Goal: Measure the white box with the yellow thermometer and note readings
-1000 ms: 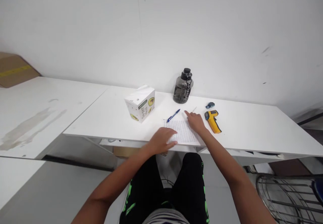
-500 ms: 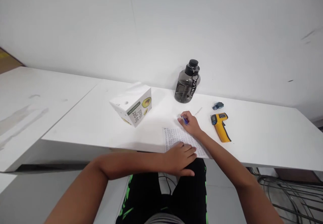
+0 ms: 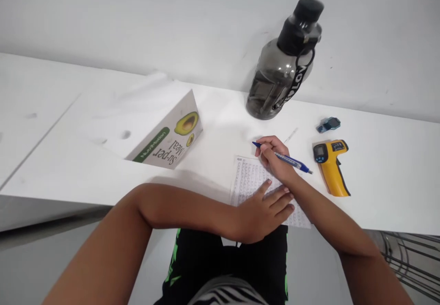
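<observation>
A blue pen (image 3: 295,162) is held in the fingers of my right hand (image 3: 275,156), its tip pointing left just above the far edge of a sheet of paper (image 3: 249,177). Rows of small handwriting cover the sheet. My left hand (image 3: 264,211) lies flat across the near part of the paper with its fingers spread, holding nothing. Part of the sheet is hidden beneath both hands. To the right of my right hand lies a yellow infrared thermometer (image 3: 333,167).
A large dark water bottle (image 3: 280,71) stands at the back by the wall. Beside the thermometer rests a small dark teal device (image 3: 329,124). A white box with avocado print (image 3: 165,142) sits on the left of the white table (image 3: 388,167). A wire rack (image 3: 412,259) is below right.
The view has moved closer to the table, so the bottle, box and thermometer look larger. The pen has turned in my right hand and now lies along it. My left hand stays on the paper.
</observation>
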The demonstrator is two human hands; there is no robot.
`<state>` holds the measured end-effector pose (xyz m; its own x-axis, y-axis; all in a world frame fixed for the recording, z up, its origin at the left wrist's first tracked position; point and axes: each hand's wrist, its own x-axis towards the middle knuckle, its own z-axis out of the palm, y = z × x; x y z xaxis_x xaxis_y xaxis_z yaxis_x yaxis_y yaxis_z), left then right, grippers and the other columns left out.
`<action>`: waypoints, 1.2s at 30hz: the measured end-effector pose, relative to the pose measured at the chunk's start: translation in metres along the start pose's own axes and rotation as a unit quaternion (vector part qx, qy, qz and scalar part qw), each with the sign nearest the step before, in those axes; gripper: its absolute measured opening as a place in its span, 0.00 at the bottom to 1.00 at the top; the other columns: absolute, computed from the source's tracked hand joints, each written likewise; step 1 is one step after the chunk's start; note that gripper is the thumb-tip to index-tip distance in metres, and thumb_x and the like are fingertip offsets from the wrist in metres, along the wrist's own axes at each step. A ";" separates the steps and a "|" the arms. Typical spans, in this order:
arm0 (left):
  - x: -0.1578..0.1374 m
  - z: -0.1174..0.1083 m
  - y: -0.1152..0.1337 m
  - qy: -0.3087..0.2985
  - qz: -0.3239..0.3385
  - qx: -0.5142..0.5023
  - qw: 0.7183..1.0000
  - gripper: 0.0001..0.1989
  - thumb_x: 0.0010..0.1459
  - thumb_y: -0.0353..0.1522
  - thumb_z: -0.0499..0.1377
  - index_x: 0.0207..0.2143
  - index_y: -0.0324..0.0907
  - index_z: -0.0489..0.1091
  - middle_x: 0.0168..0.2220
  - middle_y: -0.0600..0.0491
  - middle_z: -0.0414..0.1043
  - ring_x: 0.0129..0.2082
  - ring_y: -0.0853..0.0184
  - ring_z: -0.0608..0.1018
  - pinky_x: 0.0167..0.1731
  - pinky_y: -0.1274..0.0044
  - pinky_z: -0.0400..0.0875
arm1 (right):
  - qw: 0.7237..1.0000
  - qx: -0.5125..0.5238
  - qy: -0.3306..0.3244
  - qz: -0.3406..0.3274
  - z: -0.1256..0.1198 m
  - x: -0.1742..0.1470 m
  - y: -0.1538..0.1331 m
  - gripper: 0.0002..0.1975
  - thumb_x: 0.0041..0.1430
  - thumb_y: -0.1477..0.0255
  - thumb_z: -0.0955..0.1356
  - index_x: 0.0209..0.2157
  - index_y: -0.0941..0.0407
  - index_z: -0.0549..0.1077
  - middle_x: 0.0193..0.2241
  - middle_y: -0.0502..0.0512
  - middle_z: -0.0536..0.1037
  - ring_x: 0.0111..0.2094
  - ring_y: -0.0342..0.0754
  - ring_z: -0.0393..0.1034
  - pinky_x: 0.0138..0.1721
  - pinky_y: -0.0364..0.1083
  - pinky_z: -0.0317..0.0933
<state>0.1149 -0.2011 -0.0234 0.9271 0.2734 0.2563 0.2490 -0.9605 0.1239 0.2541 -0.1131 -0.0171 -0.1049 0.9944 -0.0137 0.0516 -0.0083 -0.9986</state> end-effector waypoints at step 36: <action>0.004 0.005 -0.009 0.104 0.064 0.075 0.990 0.17 0.66 0.30 0.52 0.54 0.37 0.71 0.55 0.41 0.73 0.54 0.53 0.74 0.50 0.59 0.68 | 0.971 -0.217 -0.073 -0.067 0.016 -0.013 -0.014 0.23 0.65 0.61 0.66 0.18 0.55 0.62 0.17 0.46 0.67 0.20 0.39 0.60 0.22 0.42 0.54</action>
<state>0.1178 -0.1921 -0.0285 0.8799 0.1383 0.4547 0.1863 -0.9805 -0.0623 0.2386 -0.1277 -0.0034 -0.2782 0.9575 0.0757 0.4385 0.1967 -0.8769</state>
